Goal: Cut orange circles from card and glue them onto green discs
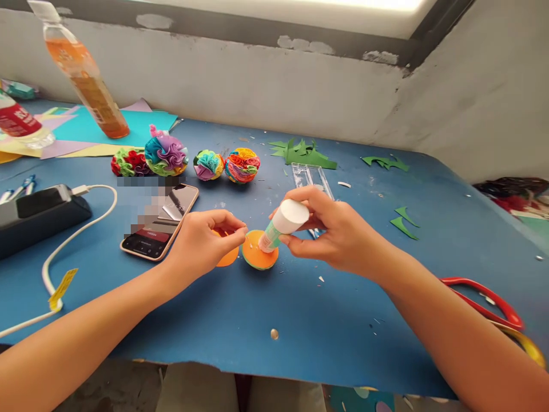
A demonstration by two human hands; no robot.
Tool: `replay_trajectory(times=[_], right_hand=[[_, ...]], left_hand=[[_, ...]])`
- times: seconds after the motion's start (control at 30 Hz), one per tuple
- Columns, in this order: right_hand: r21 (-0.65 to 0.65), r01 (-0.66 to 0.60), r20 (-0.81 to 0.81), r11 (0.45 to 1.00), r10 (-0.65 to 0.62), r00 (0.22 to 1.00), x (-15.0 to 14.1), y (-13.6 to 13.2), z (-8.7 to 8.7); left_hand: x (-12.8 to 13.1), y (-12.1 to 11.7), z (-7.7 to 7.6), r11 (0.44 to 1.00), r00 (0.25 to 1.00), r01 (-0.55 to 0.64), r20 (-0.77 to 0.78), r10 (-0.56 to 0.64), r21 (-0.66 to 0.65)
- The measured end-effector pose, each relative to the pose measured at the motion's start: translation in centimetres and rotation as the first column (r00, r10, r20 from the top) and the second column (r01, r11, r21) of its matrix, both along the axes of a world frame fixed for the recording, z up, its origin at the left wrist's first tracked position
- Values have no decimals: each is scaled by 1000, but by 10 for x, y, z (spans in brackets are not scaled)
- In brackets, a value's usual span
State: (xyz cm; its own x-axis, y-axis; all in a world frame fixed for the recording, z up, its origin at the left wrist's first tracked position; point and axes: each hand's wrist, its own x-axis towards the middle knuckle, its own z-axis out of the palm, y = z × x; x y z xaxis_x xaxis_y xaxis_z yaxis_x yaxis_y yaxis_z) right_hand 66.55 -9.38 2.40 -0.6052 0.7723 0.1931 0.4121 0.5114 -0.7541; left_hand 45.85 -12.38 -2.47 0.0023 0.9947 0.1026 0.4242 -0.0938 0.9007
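My right hand (319, 232) grips a glue stick (278, 226) with a white base and a green label. The glue stick is tilted, its lower end against an orange paper disc (253, 257) that lies on the table with a green edge under it. My left hand (210, 234) is at the disc's left side, thumb and fingertips pinched together; whatever is between them is too small to make out. Another orange paper piece (229, 258) lies partly hidden under my left hand. A clear plastic strip (306, 174) lies behind my right hand.
Several ruffled paper balls (166, 153) stand at the back beside an orange drink bottle (88, 80). A phone (182, 200) and a power strip (43, 214) with a white cable lie left. Green paper scraps (304, 154) lie behind; red-handled scissors (489, 297) are at right.
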Motion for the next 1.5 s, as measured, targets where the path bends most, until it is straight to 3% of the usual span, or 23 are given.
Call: replay_trajectory(times=[0.2,0.3,0.4,0.5,0.63,0.7,0.8,1.17,1.23,1.33,1.43,1.5], right_hand=[[-57,33,14,998,-32,999,0,-2,4],[-150,7,21,989,-4,1000,0,2,2],[-317,33,-155,948,-86,984,0,11,-7],[-582,49,-358,812,-310,881,-2,20,-15],[-835,16,-369,550,-581,725,-7,23,-15],[-877,23,-338,480,-649,682,-10,21,-12],[-895,36,-311,445,-679,665,-11,19,-9],[-864,-39,-360,502,-563,744,-12,18,-14],[-825,-16,-363,565,-507,782,-11,18,-17],[-664,52,-359,746,-378,853,-7,18,-20],[-314,134,-256,940,-220,941,-2,14,-12],[-18,150,-31,989,-150,988,2,8,-3]], left_hand=[[-1,-1,-1,1000,1000,2,-24,-2,3],[-3,-1,-1,1000,1000,5,-19,-5,-11],[-4,0,0,1000,1000,1,2,-1,-14],[-6,0,1,1000,1000,-3,23,3,-18],[-7,1,-1,999,999,6,47,-4,-32],[-7,1,-1,999,999,14,46,-13,-33],[-8,0,-2,999,999,21,36,-20,-24],[-6,0,0,1000,999,14,32,-14,-15],[-6,0,1,1000,999,18,36,-17,-17],[-6,0,0,999,999,26,37,-25,-22],[-6,1,-2,999,999,29,25,-29,-25],[-6,1,-3,999,1000,27,12,-27,-32]])
